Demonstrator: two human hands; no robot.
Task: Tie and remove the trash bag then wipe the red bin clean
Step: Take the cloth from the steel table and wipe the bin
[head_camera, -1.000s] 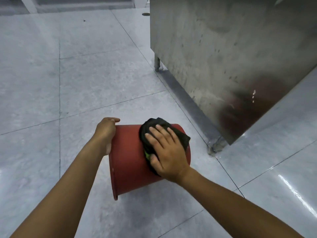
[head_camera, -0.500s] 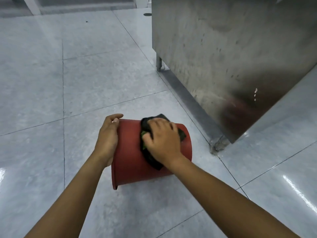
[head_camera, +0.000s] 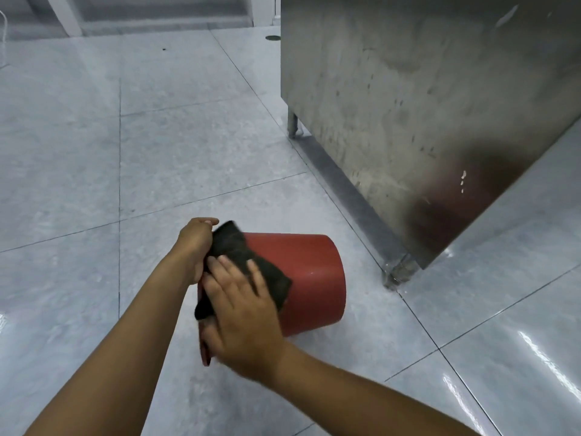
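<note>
The red bin (head_camera: 311, 278) lies on its side on the grey tiled floor, its open mouth toward me and its base pointing right. My left hand (head_camera: 195, 243) grips the bin's rim at the upper left. My right hand (head_camera: 242, 313) presses a black cloth (head_camera: 251, 262) flat against the bin's side near the rim. Part of the cloth hangs over the rim edge. No trash bag is in view.
A stainless steel cabinet (head_camera: 424, 105) on short legs stands close to the right of the bin, one foot (head_camera: 396, 272) just beyond the bin's base. Glossy floor tiles (head_camera: 94, 152) stretch to the left and back. A floor drain (head_camera: 272, 37) sits far back.
My right hand has slid the cloth from the middle of the bin's side toward the rim. The view has shifted, and the bin's base now points further right.
</note>
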